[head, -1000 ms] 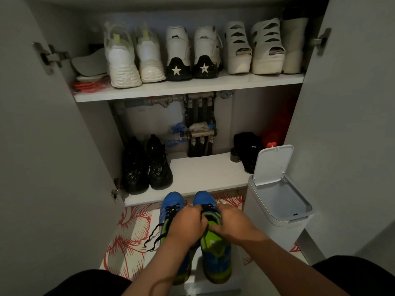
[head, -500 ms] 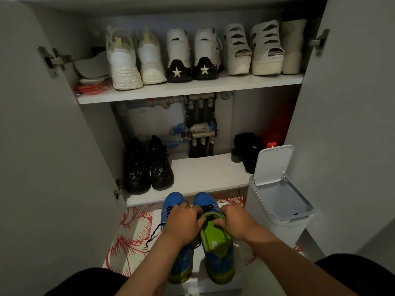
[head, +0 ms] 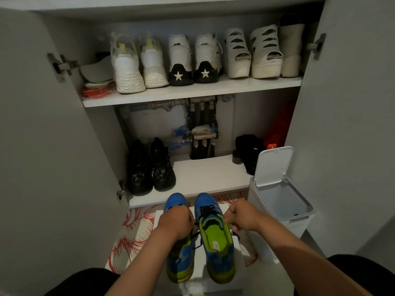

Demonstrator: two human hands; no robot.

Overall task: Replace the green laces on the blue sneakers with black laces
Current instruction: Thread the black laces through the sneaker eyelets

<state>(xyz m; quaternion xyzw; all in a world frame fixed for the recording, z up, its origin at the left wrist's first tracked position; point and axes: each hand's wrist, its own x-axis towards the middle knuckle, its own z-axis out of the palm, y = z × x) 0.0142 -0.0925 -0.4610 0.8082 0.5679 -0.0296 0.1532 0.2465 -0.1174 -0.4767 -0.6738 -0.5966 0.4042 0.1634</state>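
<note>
Black lace, its ends pinched by left hand and right hand; blue sneaker apparently laced; knotting likely next.

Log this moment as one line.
sneaker: black lace threaded | left hand: grips lace end | right hand: grips lace end | bin: lid open

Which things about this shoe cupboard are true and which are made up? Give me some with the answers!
1. The blue sneaker on the right has black laces. True.
2. The white bin has its lid shut. False: the lid stands open.
3. The left hand and the right hand each grip a lace end. True.
4. The black shoes stand on the top shelf. False: they stand on the bottom shelf, at its left.
</note>
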